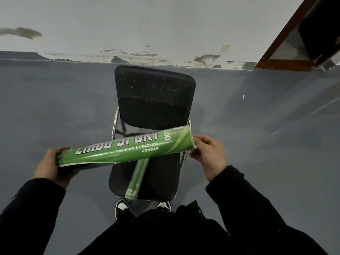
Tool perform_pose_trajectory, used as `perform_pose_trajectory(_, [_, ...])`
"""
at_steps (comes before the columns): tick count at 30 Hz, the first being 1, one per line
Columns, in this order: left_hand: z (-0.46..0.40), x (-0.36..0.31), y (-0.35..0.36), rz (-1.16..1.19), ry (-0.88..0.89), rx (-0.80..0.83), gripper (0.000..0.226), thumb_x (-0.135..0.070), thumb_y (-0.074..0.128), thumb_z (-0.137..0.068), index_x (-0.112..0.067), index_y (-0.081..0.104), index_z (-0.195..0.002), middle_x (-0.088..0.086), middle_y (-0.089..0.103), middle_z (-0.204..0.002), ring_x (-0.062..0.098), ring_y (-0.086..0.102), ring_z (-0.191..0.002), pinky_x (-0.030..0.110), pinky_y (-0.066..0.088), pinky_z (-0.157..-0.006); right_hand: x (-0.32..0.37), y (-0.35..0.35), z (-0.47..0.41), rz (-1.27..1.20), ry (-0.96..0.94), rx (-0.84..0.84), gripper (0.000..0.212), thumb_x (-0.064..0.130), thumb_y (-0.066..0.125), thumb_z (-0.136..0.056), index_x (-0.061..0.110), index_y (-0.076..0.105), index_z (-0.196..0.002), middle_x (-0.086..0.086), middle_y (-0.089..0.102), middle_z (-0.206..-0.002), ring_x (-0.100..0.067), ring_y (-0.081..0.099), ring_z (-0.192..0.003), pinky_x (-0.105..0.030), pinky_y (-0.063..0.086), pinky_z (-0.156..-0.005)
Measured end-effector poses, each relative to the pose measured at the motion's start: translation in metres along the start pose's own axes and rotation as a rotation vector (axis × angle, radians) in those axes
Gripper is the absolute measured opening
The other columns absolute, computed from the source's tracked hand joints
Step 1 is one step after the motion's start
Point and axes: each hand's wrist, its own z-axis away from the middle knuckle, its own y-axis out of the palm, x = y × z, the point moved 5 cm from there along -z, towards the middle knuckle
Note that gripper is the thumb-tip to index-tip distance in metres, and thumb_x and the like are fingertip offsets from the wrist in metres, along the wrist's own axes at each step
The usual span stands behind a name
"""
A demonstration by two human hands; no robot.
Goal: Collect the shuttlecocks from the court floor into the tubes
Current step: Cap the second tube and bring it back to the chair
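Observation:
I hold a long green shuttlecock tube (125, 147) level across the front of me, above a chair. My left hand (48, 164) grips its left end from underneath. At the tube's right end, the fingers of my right hand (209, 153) curl round the rim. A second, thinner-looking green tube (136, 181) lies on the seat of the black chair (154, 100), pointing toward me. One small white shuttlecock (243, 96) sits on the grey floor, far right of the chair.
The black padded chair with chrome legs stands against a peeling white wall (165, 24). A brown door frame (287, 43) is at the upper right. Grey court floor (55, 107) spreads on both sides. My shoes (121, 207) show under the seat's front edge.

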Motion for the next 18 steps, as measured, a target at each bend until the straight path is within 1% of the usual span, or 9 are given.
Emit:
perform_pose_trajectory(2, [0.001,0.003,-0.001,0.017,-0.031,-0.009,0.013,-0.032,0.061,-0.087,-0.024,0.068,-0.079,0.0,0.064,-0.082,0.017,0.064,-0.076,0.033,0.054,-0.068,0.001,-0.001,0.001,-0.041,-0.071,-0.023,0.01,0.011,0.07,-0.092,0.013,0.077,-0.086,-0.001,0.072,-0.073,-0.011,0.063,-0.063,-0.025,0.054,-0.058])
perform_pose_trajectory(5, [0.001,0.008,0.002,0.055,-0.034,0.008,0.016,-0.032,0.061,-0.085,-0.023,0.068,-0.075,0.0,0.065,-0.077,0.017,0.066,-0.07,0.028,0.059,-0.058,-0.003,-0.001,0.003,-0.102,-0.172,-0.115,0.011,0.013,0.068,-0.094,0.014,0.078,-0.091,-0.002,0.075,-0.081,-0.009,0.067,-0.068,-0.023,0.054,-0.06])
perform_pose_trajectory(7, [-0.001,0.01,0.002,0.081,-0.027,0.0,0.012,-0.033,0.062,-0.082,-0.024,0.068,-0.076,0.002,0.065,-0.081,0.019,0.067,-0.072,0.029,0.06,-0.058,-0.005,-0.002,0.003,-0.116,-0.208,-0.157,0.01,0.014,0.067,-0.095,0.013,0.077,-0.094,-0.004,0.076,-0.086,-0.011,0.068,-0.073,-0.024,0.055,-0.063])
perform_pose_trajectory(10, [-0.002,0.013,0.002,0.122,-0.035,0.013,0.009,-0.034,0.064,-0.08,-0.025,0.066,-0.079,0.003,0.065,-0.087,0.021,0.068,-0.076,0.033,0.061,-0.061,-0.003,0.0,0.004,-0.212,-0.265,-0.132,0.009,0.017,0.068,-0.093,0.014,0.077,-0.094,-0.009,0.075,-0.095,-0.019,0.068,-0.085,-0.033,0.057,-0.076])
perform_pose_trajectory(12, [-0.002,0.016,0.006,0.143,-0.055,0.052,0.01,-0.033,0.06,-0.086,-0.026,0.064,-0.08,0.001,0.067,-0.081,0.019,0.07,-0.071,0.032,0.061,-0.058,0.001,0.002,0.006,-0.287,-0.318,-0.1,0.008,0.023,0.071,-0.09,0.019,0.078,-0.092,-0.011,0.073,-0.099,-0.024,0.066,-0.092,-0.037,0.057,-0.083])
perform_pose_trajectory(13, [-0.002,0.017,0.007,0.14,-0.056,0.062,0.011,-0.033,0.059,-0.087,-0.026,0.063,-0.079,0.0,0.068,-0.078,0.018,0.07,-0.069,0.031,0.061,-0.056,0.004,0.002,0.006,-0.283,-0.342,-0.09,0.008,0.023,0.071,-0.09,0.02,0.078,-0.092,-0.011,0.073,-0.099,-0.024,0.066,-0.093,-0.037,0.057,-0.083])
perform_pose_trajectory(14, [-0.002,0.018,0.006,0.139,-0.048,0.056,0.011,-0.033,0.059,-0.087,-0.026,0.063,-0.08,0.0,0.068,-0.078,0.019,0.07,-0.07,0.031,0.061,-0.055,0.007,0.002,0.006,-0.245,-0.36,-0.08,0.008,0.02,0.069,-0.093,0.018,0.077,-0.094,-0.01,0.072,-0.098,-0.022,0.066,-0.091,-0.035,0.057,-0.08])
perform_pose_trajectory(16, [-0.003,0.017,-0.001,0.145,-0.009,0.024,0.009,-0.033,0.066,-0.077,-0.026,0.066,-0.083,0.003,0.068,-0.089,0.024,0.07,-0.083,0.037,0.062,-0.061,0.016,0.0,0.004,-0.052,-0.364,-0.053,0.008,0.014,0.066,-0.096,0.012,0.074,-0.099,-0.005,0.071,-0.092,-0.01,0.065,-0.08,-0.023,0.053,-0.068])
perform_pose_trajectory(18, [-0.011,0.015,-0.015,0.159,0.011,-0.014,0.023,-0.032,0.07,-0.07,-0.026,0.068,-0.091,0.006,0.067,-0.103,0.027,0.068,-0.095,0.044,0.064,-0.069,0.026,-0.002,-0.001,0.154,-0.311,0.005,0.008,0.012,0.07,-0.093,0.01,0.073,-0.099,0.0,0.07,-0.081,-0.002,0.061,-0.065,-0.016,0.048,-0.058])
